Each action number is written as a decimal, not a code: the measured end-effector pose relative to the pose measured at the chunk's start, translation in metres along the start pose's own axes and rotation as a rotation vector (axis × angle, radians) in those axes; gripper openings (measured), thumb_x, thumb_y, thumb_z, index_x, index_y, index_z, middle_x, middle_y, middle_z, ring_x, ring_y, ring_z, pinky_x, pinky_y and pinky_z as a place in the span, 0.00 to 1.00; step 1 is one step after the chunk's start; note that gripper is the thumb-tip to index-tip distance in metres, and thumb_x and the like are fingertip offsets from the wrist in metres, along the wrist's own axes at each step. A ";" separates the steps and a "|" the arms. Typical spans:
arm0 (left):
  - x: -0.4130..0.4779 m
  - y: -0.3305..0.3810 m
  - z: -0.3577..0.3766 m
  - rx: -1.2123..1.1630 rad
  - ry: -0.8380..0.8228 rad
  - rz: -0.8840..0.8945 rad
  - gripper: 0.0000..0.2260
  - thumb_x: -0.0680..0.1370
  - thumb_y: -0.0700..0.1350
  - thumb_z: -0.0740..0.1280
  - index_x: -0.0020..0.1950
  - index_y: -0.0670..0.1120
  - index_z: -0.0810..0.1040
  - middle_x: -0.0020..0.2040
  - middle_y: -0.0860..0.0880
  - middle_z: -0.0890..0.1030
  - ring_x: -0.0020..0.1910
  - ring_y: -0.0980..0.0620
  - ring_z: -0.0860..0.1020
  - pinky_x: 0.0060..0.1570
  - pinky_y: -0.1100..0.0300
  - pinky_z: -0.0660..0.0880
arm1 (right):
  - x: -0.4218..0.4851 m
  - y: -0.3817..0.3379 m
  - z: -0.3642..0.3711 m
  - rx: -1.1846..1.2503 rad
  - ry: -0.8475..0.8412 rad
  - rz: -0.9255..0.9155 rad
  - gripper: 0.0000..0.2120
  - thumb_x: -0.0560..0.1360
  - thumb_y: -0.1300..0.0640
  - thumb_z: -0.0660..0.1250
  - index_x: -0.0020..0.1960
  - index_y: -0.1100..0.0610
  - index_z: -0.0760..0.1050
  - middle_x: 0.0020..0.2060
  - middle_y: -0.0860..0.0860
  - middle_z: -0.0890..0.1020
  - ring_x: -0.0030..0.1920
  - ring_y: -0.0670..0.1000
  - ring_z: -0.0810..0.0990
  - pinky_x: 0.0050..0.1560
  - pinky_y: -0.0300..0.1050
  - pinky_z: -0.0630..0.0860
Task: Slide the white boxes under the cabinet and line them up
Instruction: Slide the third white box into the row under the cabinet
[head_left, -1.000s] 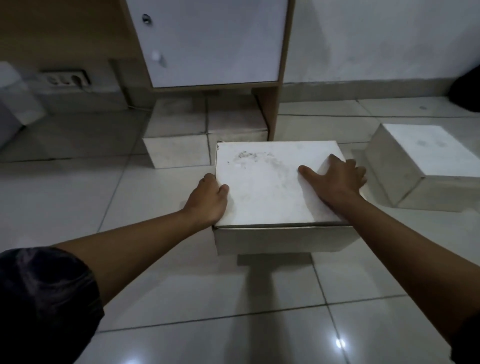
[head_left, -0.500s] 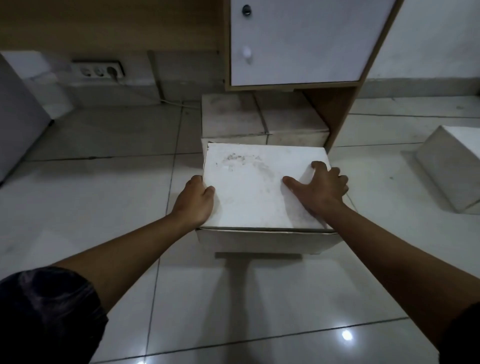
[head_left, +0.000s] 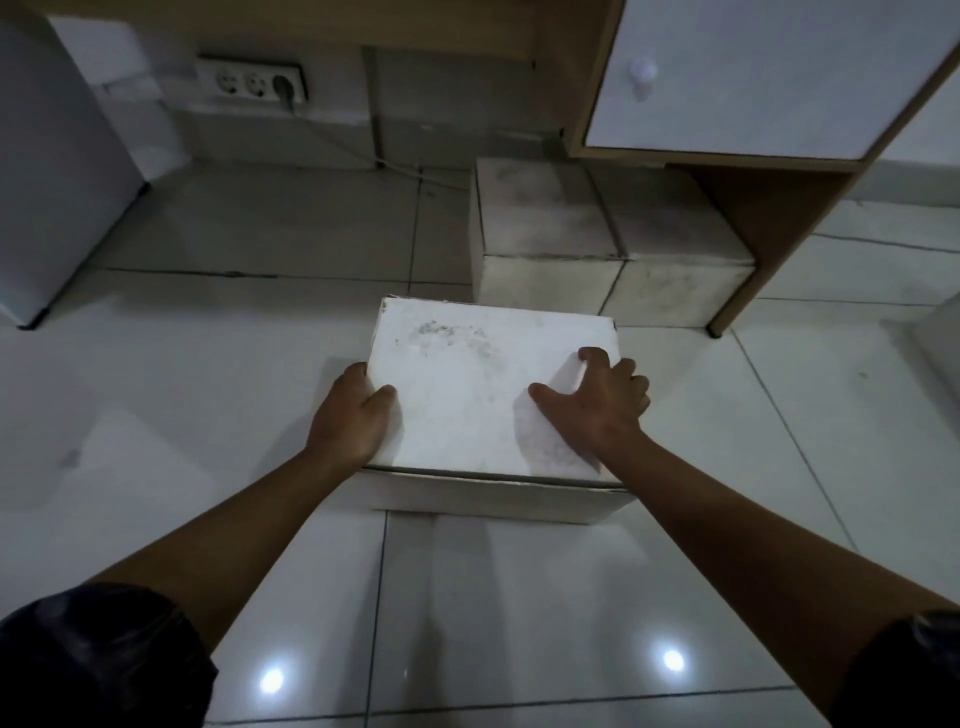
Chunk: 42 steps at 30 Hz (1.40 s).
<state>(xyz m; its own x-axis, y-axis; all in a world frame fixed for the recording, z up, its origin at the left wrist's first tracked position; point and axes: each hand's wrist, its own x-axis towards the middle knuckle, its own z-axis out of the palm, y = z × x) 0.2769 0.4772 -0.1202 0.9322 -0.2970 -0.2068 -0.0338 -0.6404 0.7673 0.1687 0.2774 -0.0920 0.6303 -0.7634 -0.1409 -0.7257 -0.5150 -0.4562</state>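
A white cardboard box (head_left: 467, 384) with a smudged lid rests on the tiled floor in front of me. My left hand (head_left: 350, 410) grips its left edge, thumb on the lid. My right hand (head_left: 597, 397) lies spread on the lid near the right edge, fingers curled over that side. Behind it, two dusty white boxes sit side by side under the cabinet (head_left: 727, 78): the left box (head_left: 540, 228) and the right box (head_left: 675, 254). The held box is in front of the left one and reaches further left than it.
The cabinet's wooden side panel (head_left: 769, 223) stands right of the stored boxes. A wall socket strip (head_left: 252, 80) with a cable is at the back. A grey appliance (head_left: 47, 166) stands at far left. The edge of another white box (head_left: 935, 332) shows at far right.
The box between my hands has moved left across the floor, from in front of the cabinet's side panel to in front of the left stored box. Both hands kept their hold.
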 end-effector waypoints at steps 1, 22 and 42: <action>0.004 -0.004 -0.003 -0.008 0.003 -0.007 0.17 0.79 0.44 0.59 0.67 0.40 0.69 0.65 0.41 0.75 0.61 0.41 0.75 0.56 0.54 0.69 | 0.002 -0.004 0.005 -0.001 -0.004 -0.006 0.36 0.68 0.39 0.69 0.69 0.54 0.63 0.63 0.60 0.68 0.65 0.63 0.65 0.66 0.54 0.62; 0.029 -0.012 -0.019 0.543 0.093 0.352 0.31 0.74 0.65 0.57 0.72 0.51 0.67 0.76 0.41 0.61 0.75 0.41 0.58 0.73 0.45 0.58 | 0.091 -0.015 0.013 -0.200 -0.104 -0.330 0.46 0.68 0.34 0.66 0.76 0.52 0.51 0.78 0.53 0.48 0.78 0.57 0.44 0.75 0.58 0.51; 0.055 -0.027 -0.042 0.698 -0.050 0.728 0.32 0.71 0.69 0.54 0.69 0.53 0.73 0.65 0.42 0.75 0.64 0.47 0.68 0.60 0.52 0.68 | 0.089 0.005 0.003 -0.195 -0.226 -0.534 0.34 0.73 0.41 0.64 0.69 0.62 0.62 0.65 0.60 0.68 0.67 0.58 0.64 0.66 0.49 0.63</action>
<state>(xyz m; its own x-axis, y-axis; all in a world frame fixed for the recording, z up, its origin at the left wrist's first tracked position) 0.3447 0.5082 -0.1269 0.5851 -0.7999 0.1331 -0.8070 -0.5582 0.1929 0.2220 0.2078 -0.1095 0.9485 -0.2892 -0.1294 -0.3166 -0.8821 -0.3489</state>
